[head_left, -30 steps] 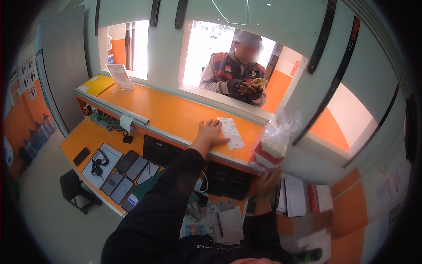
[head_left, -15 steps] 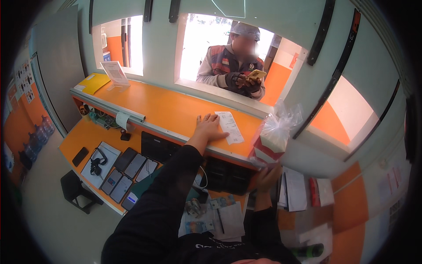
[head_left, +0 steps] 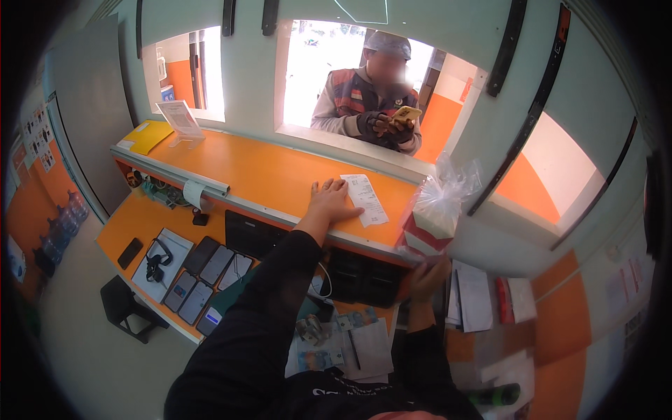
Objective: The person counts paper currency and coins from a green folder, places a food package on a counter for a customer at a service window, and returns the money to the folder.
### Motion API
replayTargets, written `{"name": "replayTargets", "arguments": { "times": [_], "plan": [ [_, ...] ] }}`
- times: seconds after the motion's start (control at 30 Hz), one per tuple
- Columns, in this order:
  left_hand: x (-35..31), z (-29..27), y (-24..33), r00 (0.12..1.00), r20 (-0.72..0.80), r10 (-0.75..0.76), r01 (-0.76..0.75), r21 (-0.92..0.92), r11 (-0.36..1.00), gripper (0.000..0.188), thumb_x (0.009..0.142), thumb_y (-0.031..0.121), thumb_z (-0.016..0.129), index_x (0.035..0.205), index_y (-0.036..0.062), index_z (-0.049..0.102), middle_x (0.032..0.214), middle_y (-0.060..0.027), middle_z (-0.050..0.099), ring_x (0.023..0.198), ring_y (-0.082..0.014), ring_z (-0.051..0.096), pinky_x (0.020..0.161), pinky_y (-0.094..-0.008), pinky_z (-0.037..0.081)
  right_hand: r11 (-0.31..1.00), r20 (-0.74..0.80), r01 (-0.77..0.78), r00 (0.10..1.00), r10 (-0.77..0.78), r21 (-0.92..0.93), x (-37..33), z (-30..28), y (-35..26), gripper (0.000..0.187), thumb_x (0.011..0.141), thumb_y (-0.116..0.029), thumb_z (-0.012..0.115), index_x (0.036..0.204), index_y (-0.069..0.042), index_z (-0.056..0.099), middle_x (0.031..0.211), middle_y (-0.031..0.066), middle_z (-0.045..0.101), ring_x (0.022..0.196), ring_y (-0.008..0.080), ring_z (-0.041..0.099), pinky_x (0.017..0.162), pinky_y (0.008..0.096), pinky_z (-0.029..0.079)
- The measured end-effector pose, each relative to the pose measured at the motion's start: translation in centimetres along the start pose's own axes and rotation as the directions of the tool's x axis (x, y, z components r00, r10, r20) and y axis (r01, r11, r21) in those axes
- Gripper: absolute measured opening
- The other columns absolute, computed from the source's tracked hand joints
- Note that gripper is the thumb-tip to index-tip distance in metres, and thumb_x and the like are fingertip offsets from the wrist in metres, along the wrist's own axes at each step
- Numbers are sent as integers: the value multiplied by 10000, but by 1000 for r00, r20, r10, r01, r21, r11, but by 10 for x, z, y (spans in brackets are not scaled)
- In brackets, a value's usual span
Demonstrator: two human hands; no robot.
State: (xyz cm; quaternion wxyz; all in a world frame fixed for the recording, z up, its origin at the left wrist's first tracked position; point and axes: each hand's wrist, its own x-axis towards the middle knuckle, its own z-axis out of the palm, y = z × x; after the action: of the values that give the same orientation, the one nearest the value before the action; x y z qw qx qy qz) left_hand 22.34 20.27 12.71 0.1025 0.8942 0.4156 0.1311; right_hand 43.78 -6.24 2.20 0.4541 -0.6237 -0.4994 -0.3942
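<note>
My left hand [head_left: 329, 201] lies flat on the orange upper counter [head_left: 273, 168], fingers spread. Its thumb touches the left edge of a white printed receipt [head_left: 366, 201]. A clear plastic bag [head_left: 448, 187], gathered at the top, stands at the counter's right end with a red and white box [head_left: 427, 234] inside. Just below the bag, by the counter's near edge, is my right hand [head_left: 428, 280]. Its fingers are dim and partly hidden, so whether it grips the bag or the edge does not show.
Beyond the window, a person [head_left: 374, 105] in a cap and gloves holds a yellow phone [head_left: 406, 113]. Several phones [head_left: 215, 266] lie on the lower desk, left of my arm. Banknotes [head_left: 315, 359] and papers [head_left: 367, 346] lie near my body. A sign stand [head_left: 180, 120] stands at far left.
The view has shifted slightly. My left hand stays beside the receipt, and my right hand stays below the bag. The person at the window still holds the phone.
</note>
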Motion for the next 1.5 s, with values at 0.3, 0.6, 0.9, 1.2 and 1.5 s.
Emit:
{"name": "replayTargets", "arguments": {
  "times": [0.3, 0.6, 0.9, 1.2, 1.5],
  "plan": [
    [-1, 2, -1, 1000, -8, -12, 12, 9, 1000, 1063, 781, 762, 594, 1560, 67, 394, 1640, -103, 346, 1554, -268, 214, 1229, -579, 81, 998, -27, -6, 1000, 4, -55, 2, 1, -5, 683, 883, -213, 568, 1438, 142, 391, 1130, 268, 568, 929, 415, 526, 935, 522, 391],
    [-1, 0, 0, 1000, -3, -14, 14, -8, 1000, 1065, 784, 761, 595, 1564, 66, 387, 1648, -105, 330, 1559, -281, 199, 1233, -577, 65, 999, -7, -18, 1000, 18, -48, 1, 0, -1, 667, 904, -216, 565, 1437, 146, 393, 1182, 274, 573, 929, 405, 532, 928, 520, 394],
    [-2, 0, -1, 1000, 0, -11, 11, -5, 1000, 1058, 791, 759, 592, 1560, 61, 392, 1646, -109, 333, 1559, -284, 203, 1231, -581, 67, 999, 32, -36, 999, 37, -31, -3, -2, -4, 596, 978, -179, 528, 1449, 152, 374, 1162, 300, 543, 1024, 462, 524, 933, 532, 410],
    [-4, -1, -2, 1000, -9, -6, 5, -20, 1000, 1065, 780, 766, 594, 1552, 57, 405, 1638, -120, 342, 1554, -284, 214, 1230, -585, 68, 998, -23, 25, 999, -27, -64, 5, -2, -11, 609, 992, -197, 522, 1458, 158, 356, 980, 191, 585, 904, 378, 539, 897, 507, 411],
    [-4, -1, -1, 1000, -12, -1, 1, -25, 1000, 1080, 759, 754, 617, 1561, 66, 392, 1642, -125, 341, 1549, -288, 228, 1233, -580, 81, 996, -37, 53, 998, -56, -69, 2, 1, -3, 580, 994, -181, 518, 1440, 159, 371, 905, 136, 591, 848, 325, 538, 886, 486, 412]
  ]
}}
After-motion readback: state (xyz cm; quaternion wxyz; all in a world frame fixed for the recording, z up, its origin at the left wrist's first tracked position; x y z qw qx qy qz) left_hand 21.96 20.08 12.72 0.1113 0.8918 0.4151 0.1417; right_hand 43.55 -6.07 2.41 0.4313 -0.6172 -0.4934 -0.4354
